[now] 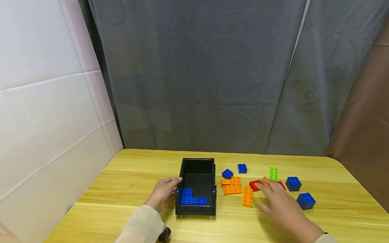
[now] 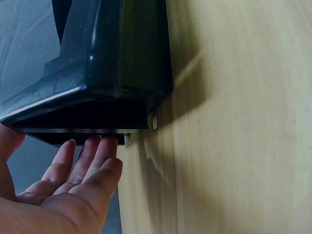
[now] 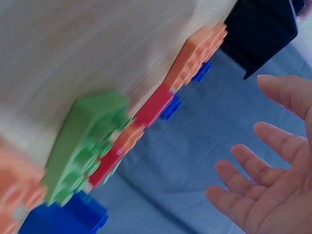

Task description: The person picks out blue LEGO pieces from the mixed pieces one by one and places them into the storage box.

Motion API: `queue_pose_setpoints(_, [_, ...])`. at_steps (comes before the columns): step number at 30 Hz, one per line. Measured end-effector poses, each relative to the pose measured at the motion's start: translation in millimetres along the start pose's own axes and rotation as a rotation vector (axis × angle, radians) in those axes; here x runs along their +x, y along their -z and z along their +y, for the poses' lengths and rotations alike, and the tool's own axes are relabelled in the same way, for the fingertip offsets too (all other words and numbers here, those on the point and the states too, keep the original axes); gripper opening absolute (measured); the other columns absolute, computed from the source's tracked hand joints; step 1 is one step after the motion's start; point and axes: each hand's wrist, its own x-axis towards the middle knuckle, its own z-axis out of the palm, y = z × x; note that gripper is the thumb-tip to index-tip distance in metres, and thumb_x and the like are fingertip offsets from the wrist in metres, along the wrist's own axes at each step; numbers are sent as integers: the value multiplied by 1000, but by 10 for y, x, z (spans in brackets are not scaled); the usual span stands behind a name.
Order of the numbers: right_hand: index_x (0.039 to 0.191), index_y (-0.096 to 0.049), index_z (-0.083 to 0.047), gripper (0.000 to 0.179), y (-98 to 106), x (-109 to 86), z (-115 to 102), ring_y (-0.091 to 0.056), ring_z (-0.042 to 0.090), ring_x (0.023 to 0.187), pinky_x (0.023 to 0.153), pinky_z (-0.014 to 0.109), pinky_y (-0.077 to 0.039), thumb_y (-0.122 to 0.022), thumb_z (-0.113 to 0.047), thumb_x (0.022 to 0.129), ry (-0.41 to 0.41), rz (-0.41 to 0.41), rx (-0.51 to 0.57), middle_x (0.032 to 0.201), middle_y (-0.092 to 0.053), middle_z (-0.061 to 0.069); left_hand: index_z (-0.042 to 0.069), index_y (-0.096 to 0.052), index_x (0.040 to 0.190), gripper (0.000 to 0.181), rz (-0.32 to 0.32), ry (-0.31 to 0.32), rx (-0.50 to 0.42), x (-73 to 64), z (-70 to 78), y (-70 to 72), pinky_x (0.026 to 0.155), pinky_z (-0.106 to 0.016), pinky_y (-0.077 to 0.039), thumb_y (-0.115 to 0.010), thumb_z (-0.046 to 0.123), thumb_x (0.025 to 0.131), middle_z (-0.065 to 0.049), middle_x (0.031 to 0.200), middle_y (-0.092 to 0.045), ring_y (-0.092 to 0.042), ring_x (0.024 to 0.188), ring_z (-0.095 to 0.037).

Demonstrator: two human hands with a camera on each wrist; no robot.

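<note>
A black open-topped bin (image 1: 196, 213) stands on the table, with several blue building blocks (image 1: 189, 197) lying in its near end. My left hand (image 1: 164, 192) grips the bin's left side, thumb over the rim and fingers at the wall below, as the left wrist view shows. My right hand (image 1: 281, 206) is over the loose blocks, fingers spread and holding nothing. Its fingertips overlap a red block (image 1: 254, 185) in the head view. A large green block (image 3: 83, 146) shows in the right wrist view beside red and orange ones; in the head view the hand hides part of this group.
Several orange blocks (image 1: 232, 189) lie just right of the bin, with two small blue blocks (image 1: 242, 168) behind them. A light green block (image 1: 273, 173) sits farther back. Two taller blue blocks (image 1: 306, 201) stand at the right. Grey cloth (image 1: 197, 84) hangs behind the wooden table (image 1: 136, 175).
</note>
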Motion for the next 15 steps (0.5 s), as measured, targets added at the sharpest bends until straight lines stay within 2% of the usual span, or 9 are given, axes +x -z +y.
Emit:
queue_pose_setpoints(6, [125, -63, -9, 53, 30, -42, 170, -48, 39, 119, 88, 60, -48, -81, -22, 76, -73, -30, -39, 130, -54, 17, -10, -53, 129, 54, 2, 2, 8, 5, -1, 2, 103, -50, -43, -56, 34, 97, -27, 133, -53, -50, 122, -44])
queue_pose_setpoints(15, [122, -64, -6, 55, 29, -136, 442, -48, 44, 117, 87, 64, -46, -83, -24, 73, -110, -53, -83, 127, -54, 22, -10, -55, 126, 52, 7, -2, 7, 6, -8, -5, 103, -50, -43, -55, 33, 97, -26, 130, -56, -52, 121, -44])
